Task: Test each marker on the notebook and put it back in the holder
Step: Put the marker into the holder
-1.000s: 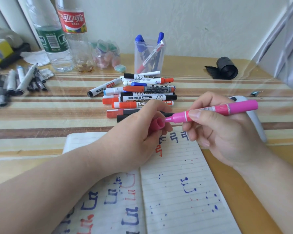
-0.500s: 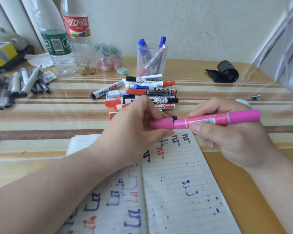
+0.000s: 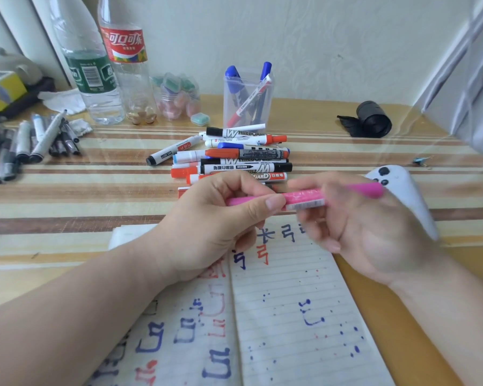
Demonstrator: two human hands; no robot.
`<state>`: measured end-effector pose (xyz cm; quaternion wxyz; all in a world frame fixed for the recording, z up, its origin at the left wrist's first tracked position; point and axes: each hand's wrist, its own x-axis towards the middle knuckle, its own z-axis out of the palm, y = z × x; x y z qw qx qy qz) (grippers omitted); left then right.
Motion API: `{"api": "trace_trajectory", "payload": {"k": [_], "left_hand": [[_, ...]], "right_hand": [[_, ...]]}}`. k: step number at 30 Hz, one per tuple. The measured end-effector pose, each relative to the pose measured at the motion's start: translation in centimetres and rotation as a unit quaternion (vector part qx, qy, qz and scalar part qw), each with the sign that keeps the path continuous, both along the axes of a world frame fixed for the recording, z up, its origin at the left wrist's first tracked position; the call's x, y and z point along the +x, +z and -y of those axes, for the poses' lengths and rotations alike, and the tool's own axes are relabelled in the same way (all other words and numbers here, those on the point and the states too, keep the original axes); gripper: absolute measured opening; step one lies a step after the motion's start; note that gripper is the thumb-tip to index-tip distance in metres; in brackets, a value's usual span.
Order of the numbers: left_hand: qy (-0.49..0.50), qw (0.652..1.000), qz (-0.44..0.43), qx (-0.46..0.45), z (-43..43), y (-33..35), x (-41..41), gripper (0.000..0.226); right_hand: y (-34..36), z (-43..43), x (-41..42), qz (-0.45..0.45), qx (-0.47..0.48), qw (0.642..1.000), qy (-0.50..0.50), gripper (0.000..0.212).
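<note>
A capped pink marker [image 3: 304, 197] lies level above the open lined notebook [image 3: 290, 316], which bears blue and red test marks. My left hand [image 3: 218, 227] pinches its cap end between thumb and fingers. My right hand [image 3: 365, 229], blurred, holds the barrel's other half. Beyond them a pile of several whiteboard markers [image 3: 234, 157] lies on the table. The clear plastic holder [image 3: 247, 98] stands behind the pile with blue and red markers in it.
Two plastic bottles [image 3: 106, 59] and a small jar of erasers [image 3: 176, 96] stand at the back left. Grey markers [image 3: 31, 143] lie at the far left. A white controller [image 3: 402, 196] sits right of my hands, a black roll [image 3: 371, 118] at back right.
The cap, held apart in my left hand a second ago, is now pushed onto the pink marker. My right hand has shifted along the barrel and is blurred.
</note>
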<state>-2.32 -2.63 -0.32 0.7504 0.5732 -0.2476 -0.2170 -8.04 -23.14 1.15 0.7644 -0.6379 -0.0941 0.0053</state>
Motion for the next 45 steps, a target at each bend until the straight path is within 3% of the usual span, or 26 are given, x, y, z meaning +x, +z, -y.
{"api": "trace_trajectory", "payload": {"k": [2, 4, 7, 10, 13, 19, 25, 30, 33, 36, 39, 42, 45], "left_hand": [[0.018, 1.0, -0.021, -0.014, 0.0, 0.0, 0.1, 0.015], [0.03, 0.999, -0.037, -0.018, -0.1, 0.1, 0.0, 0.015], [0.036, 0.998, -0.052, -0.008, -0.1, 0.6, -0.3, 0.021], [0.061, 0.995, -0.075, -0.018, 0.0, 1.0, -0.4, 0.047], [0.083, 0.993, -0.079, 0.0, 0.4, 1.0, -0.7, 0.064], [0.13, 0.989, -0.022, 0.071, 0.3, 1.2, -1.0, 0.069], [0.138, 0.98, 0.03, 0.137, 0.3, 1.7, -1.8, 0.067], [0.133, 0.977, 0.032, 0.164, 0.3, 1.4, -2.0, 0.063], [0.101, 0.989, -0.021, 0.109, 0.5, 1.3, -1.7, 0.045], [0.069, 0.996, -0.059, 0.027, 0.4, 1.0, -1.5, 0.035], [0.076, 0.99, -0.11, -0.04, -0.1, 0.8, -1.1, 0.033], [0.09, 0.986, -0.122, -0.066, -0.1, 0.9, -1.0, 0.029], [0.088, 0.987, -0.115, -0.065, 0.2, 1.0, -1.3, 0.033]], "right_hand": [[0.1, 0.7, 0.0, 0.015, 0.002, 0.998, -0.063, 0.033], [0.0, 0.8, -0.3, 0.045, -0.064, 0.991, -0.105, 0.015], [-0.3, -0.3, -1.0, 0.111, -0.146, 0.981, -0.068, 0.014], [-0.5, -1.0, -1.4, 0.141, -0.226, 0.963, -0.047, 0.014], [-0.9, -1.5, -1.6, 0.137, -0.248, 0.959, -0.022, 0.018], [-1.4, -2.3, -1.8, 0.142, -0.262, 0.954, -0.046, 0.021], [-0.6, -2.8, -1.7, 0.117, -0.191, 0.972, -0.069, 0.014], [-0.2, -2.5, -1.5, 0.009, -0.114, 0.993, -0.037, 0.021], [0.5, -2.4, -1.2, -0.037, -0.012, 0.994, -0.097, 0.038], [1.6, -3.0, -1.1, -0.032, 0.07, 0.987, -0.139, 0.009], [1.7, -4.1, -1.1, 0.005, -0.012, 0.987, -0.157, 0.001], [1.7, -5.2, -1.5, 0.037, -0.137, 0.975, -0.172, 0.015], [2.0, -6.4, -1.5, 0.062, -0.203, 0.962, -0.171, 0.016]]}}
